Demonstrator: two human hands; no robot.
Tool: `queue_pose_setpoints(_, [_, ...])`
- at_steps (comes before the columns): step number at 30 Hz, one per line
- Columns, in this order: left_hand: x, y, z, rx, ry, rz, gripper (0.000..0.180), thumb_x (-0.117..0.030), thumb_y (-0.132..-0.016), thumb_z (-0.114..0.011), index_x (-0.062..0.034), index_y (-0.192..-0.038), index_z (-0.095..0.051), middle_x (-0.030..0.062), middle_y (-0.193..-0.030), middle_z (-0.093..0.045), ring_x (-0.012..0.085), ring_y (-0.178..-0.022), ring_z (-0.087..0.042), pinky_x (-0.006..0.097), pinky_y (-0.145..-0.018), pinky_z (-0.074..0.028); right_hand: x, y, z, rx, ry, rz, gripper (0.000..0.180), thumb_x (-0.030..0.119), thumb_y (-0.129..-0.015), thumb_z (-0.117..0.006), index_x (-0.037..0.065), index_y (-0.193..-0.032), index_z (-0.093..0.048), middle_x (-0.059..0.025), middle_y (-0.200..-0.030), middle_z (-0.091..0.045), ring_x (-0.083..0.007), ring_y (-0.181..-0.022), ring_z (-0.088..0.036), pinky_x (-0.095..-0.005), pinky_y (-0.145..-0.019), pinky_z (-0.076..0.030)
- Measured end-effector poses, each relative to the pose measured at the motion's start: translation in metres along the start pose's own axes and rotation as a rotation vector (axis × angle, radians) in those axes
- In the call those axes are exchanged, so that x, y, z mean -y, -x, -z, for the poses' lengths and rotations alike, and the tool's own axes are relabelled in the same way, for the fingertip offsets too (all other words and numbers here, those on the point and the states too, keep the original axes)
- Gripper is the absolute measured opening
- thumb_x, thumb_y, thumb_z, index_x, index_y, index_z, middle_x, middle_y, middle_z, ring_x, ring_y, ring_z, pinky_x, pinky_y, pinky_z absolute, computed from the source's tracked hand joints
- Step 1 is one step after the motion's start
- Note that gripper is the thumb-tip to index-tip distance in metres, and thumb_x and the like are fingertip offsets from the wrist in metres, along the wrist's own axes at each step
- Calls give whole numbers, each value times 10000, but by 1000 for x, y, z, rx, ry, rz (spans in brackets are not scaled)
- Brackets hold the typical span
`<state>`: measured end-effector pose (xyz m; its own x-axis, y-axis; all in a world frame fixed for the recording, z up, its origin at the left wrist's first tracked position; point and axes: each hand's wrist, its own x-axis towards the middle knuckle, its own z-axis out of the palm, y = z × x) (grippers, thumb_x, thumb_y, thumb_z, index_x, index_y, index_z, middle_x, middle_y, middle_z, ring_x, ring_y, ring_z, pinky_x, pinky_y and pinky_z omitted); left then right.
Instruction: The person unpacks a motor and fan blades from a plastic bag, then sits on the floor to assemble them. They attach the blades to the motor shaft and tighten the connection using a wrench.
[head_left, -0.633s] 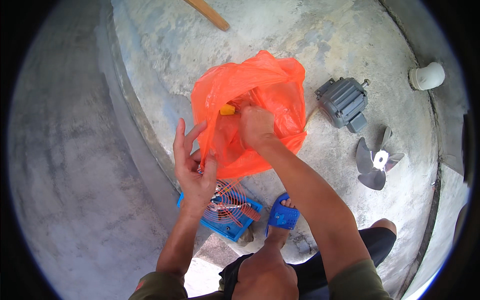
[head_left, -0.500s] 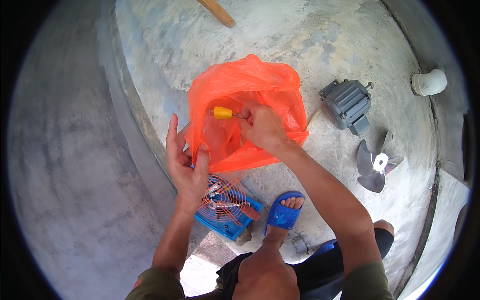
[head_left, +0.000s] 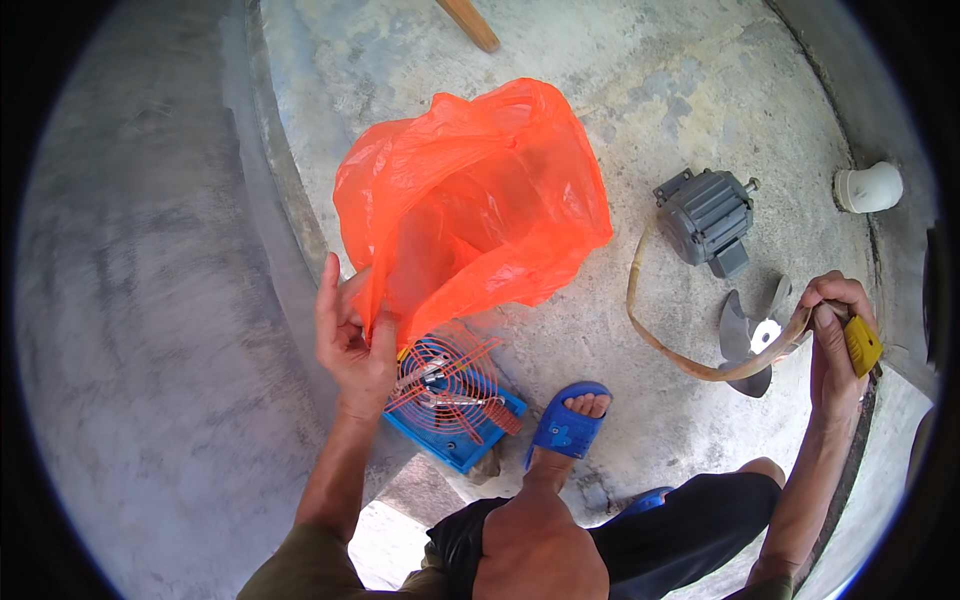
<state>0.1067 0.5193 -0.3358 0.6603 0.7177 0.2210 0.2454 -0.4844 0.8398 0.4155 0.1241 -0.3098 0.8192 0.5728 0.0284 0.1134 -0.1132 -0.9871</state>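
Orange-red, thin plastic bag (head_left: 520,220) gapes over the grey concrete floor (head_left: 680,110) ahead of us, to the left of a grey, finned electric motor (head_left: 707,217); how much of it rests on the floor we cannot tell. Our left hand (head_left: 355,345) pinches its near rim between thumb and fingers. Our right hand (head_left: 835,345), well apart from the bag, is closed around a tan, flexible cable (head_left: 718,373) beside a bright yellow, blocky piece (head_left: 862,346); whether the two are joined we cannot make out.

That cable curves from the motor across our view of a silver-grey metal fan (head_left: 765,335). A sharp pull could strain it at the motor, or catch a blade and swing the fan round. A hard tug on the pinched rim could tear the film, while a slack pinch could let the mouth collapse. A round, orange wire guard (head_left: 440,385) over the blue plastic tray (head_left: 460,462) lies just by the bag's near edge; a wire end could puncture it.
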Motion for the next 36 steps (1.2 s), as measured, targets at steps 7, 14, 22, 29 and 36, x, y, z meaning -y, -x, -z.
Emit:
queue_pose_setpoints(7, [-25,-21,28,-49,-10,-46,793,169,-945,-585,41,-1673,-297,175,-1303,-722,157,-1126,-718,265,-974,-555,-21,30,-35,602,322,-122,328,-130,-760,-761,28,-1047,-762,-121,-1011,-739,-291,-949,-750,-378,-824,-599])
queue_pose_setpoints(14, [-48,-11,16,-37,96,-20,792,179,-950,-557,40,-1680,-283,164,-1285,-735,163,-1159,-703,281,-999,-546,-17,53,-59,1030,684,-18,662,-10,-638,-887,120,-1272,-748,-81,-1181,-722,-310,-1134,-691,-442,-920,-603])
queue_pose_setpoints(22, [-73,42,-25,226,256,174,708,108,-997,-612,63,-1648,-336,151,-1252,-744,155,-1101,-709,277,-971,-544,-2,23,-83,839,717,145,462,42,-781,-860,55,-1229,-748,-109,-1091,-722,-313,-1099,-694,-435,-907,-581])
queue_pose_setpoints(29, [-81,62,-50,481,534,354,644,106,-924,-595,68,-1556,-477,116,-1218,-720,165,-1119,-687,314,-993,-539,8,-5,-119,671,255,89,773,132,-874,-808,106,-1570,-473,-186,-1235,-699,-389,-1114,-716,-491,-941,-580])
queue_pose_setpoints(36, [-100,47,-34,215,1207,772,485,-146,-990,-586,17,-1447,-560,158,-1351,-684,311,-1229,-682,473,-1052,-572,-19,27,-161,846,430,234,660,130,-868,-789,68,-1475,-535,-170,-1160,-675,-392,-1009,-722,-502,-846,-591])
